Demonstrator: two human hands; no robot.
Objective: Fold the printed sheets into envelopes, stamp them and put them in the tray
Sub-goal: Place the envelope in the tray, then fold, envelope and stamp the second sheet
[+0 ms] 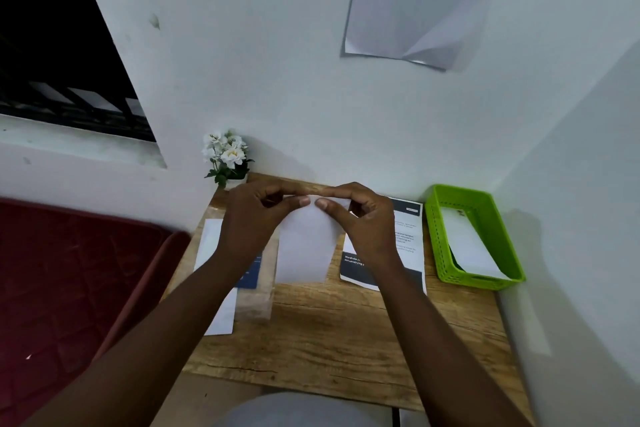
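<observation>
Both hands, left hand (258, 215) and right hand (360, 218), pinch the top edge of a white folded paper sheet (304, 246) above the wooden counter (346, 333). This looks like the folding step; next it likely needs creasing flat, then stamping.

White walls (277, 62), dark barred window (52, 45), wooden table (346, 333), red mattress (69, 288)

— What's held up over the wooden desk?
— A plain white folded paper sheet (304, 246), upright, pinched at its top edge, its lower edge hanging free.
— And the printed ones?
— A white printed sheet with dark bands (405, 243) lies flat (partly hidden) just right of it; the bright green perforated plastic tray (485, 204) at the desk's right edge holds a white envelope (471, 246)
</observation>
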